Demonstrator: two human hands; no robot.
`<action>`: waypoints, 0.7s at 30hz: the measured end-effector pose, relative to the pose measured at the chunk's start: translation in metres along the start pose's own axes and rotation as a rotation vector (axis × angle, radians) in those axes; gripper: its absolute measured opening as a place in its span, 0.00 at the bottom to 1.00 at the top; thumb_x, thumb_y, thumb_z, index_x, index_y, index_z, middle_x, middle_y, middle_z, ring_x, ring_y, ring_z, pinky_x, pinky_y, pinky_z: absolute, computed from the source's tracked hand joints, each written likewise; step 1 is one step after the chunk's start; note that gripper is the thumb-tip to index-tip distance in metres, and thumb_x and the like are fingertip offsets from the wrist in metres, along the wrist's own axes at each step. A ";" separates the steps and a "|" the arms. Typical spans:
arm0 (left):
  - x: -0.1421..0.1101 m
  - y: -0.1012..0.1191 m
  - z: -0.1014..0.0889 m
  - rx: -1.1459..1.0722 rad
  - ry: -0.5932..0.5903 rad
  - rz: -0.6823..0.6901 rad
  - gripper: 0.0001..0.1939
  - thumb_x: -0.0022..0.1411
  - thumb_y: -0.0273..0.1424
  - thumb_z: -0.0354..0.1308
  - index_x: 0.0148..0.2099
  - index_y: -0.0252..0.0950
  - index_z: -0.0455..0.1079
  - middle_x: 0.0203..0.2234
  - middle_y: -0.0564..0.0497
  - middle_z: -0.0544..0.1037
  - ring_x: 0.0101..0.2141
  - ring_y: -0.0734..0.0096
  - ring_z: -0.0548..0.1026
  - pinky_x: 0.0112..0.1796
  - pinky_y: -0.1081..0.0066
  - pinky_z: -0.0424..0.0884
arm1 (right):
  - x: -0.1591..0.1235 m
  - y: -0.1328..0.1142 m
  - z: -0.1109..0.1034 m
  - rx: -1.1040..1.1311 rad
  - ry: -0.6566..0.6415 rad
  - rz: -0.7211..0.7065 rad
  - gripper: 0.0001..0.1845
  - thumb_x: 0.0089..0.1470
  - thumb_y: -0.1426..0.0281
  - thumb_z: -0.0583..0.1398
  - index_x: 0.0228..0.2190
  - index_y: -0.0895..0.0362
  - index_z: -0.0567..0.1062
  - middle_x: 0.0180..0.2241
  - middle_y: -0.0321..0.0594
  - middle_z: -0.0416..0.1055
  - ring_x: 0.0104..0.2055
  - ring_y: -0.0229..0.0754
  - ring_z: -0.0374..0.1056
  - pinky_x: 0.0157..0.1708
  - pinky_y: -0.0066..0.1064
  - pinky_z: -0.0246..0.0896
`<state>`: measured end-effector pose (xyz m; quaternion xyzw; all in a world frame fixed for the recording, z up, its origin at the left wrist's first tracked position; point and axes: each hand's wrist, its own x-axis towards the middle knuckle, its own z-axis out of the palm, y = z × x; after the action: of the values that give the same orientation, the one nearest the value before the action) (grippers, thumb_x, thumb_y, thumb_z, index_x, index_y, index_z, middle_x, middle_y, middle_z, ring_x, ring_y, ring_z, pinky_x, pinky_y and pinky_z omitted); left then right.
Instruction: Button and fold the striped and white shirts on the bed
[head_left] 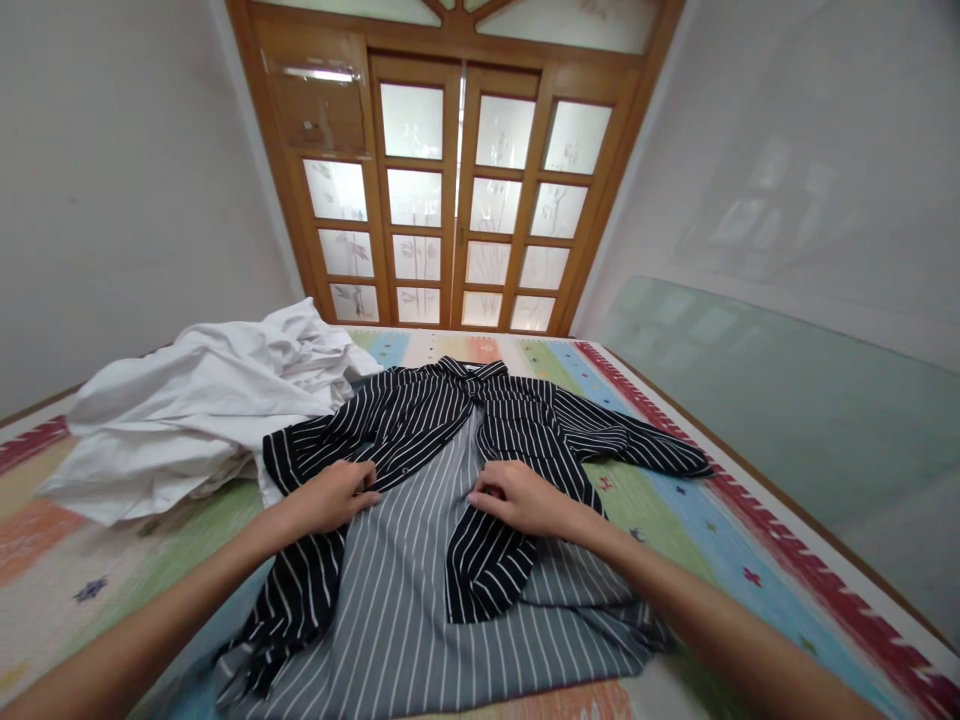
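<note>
A black shirt (420, 400) with white stripes lies spread on the bed, its collar at the far end. The front hangs apart below the collar, baring the greyer inner side of the back. My left hand (341, 495) pinches the front edge on the left, close to a button. On the other side, my right hand (517, 497) has its fingers closed on the opposite front edge, whose lower part folds over below it. One sleeve stretches out to the right; the left sleeve lies bent beside the white cloth.
A crumpled white cloth (202, 390) is heaped at the left, touching the shirt's sleeve. Beneath everything is a colourful striped bedspread (690, 540). Wooden doors with glass panes (457, 200) stand beyond the far edge, and a pale green panel (787, 400) leans along the right wall.
</note>
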<state>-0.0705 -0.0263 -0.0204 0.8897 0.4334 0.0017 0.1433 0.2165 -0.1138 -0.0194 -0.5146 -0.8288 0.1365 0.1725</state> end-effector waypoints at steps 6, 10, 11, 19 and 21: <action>-0.007 0.006 -0.023 0.015 0.013 0.021 0.08 0.50 0.32 0.61 0.35 0.38 0.70 0.26 0.54 0.73 0.29 0.66 0.72 0.30 0.73 0.60 | -0.006 -0.012 -0.009 -0.143 0.209 0.041 0.13 0.56 0.61 0.61 0.28 0.58 0.74 0.26 0.39 0.69 0.31 0.40 0.65 0.33 0.30 0.56; -0.013 0.009 -0.026 0.015 0.013 0.086 0.16 0.45 0.24 0.59 0.40 0.39 0.71 0.31 0.53 0.74 0.33 0.66 0.73 0.35 0.73 0.63 | -0.016 -0.020 -0.003 -0.276 0.120 0.033 0.19 0.58 0.59 0.59 0.47 0.57 0.73 0.44 0.49 0.69 0.40 0.46 0.69 0.38 0.36 0.61; -0.015 0.010 -0.027 0.011 0.016 0.096 0.17 0.45 0.23 0.58 0.41 0.39 0.72 0.32 0.53 0.75 0.34 0.66 0.73 0.36 0.73 0.64 | -0.019 -0.022 -0.001 -0.270 0.068 0.015 0.22 0.58 0.57 0.58 0.49 0.57 0.72 0.49 0.50 0.67 0.40 0.47 0.70 0.38 0.36 0.62; -0.026 0.012 -0.037 -0.024 0.099 0.051 0.13 0.49 0.31 0.61 0.40 0.40 0.73 0.31 0.52 0.75 0.32 0.66 0.73 0.37 0.71 0.65 | -0.027 -0.030 0.010 -0.113 -0.227 -0.221 0.16 0.58 0.61 0.60 0.45 0.55 0.75 0.44 0.43 0.70 0.40 0.42 0.69 0.39 0.32 0.63; -0.027 0.011 -0.039 -0.025 0.119 0.049 0.11 0.50 0.30 0.59 0.39 0.40 0.74 0.31 0.52 0.76 0.32 0.66 0.73 0.36 0.71 0.65 | -0.028 -0.030 0.013 -0.094 -0.253 -0.235 0.07 0.58 0.68 0.60 0.38 0.57 0.75 0.39 0.41 0.70 0.37 0.39 0.68 0.37 0.30 0.62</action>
<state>-0.0842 -0.0438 0.0231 0.8964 0.4194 0.0634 0.1283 0.1983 -0.1530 -0.0234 -0.4003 -0.9038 0.1402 0.0576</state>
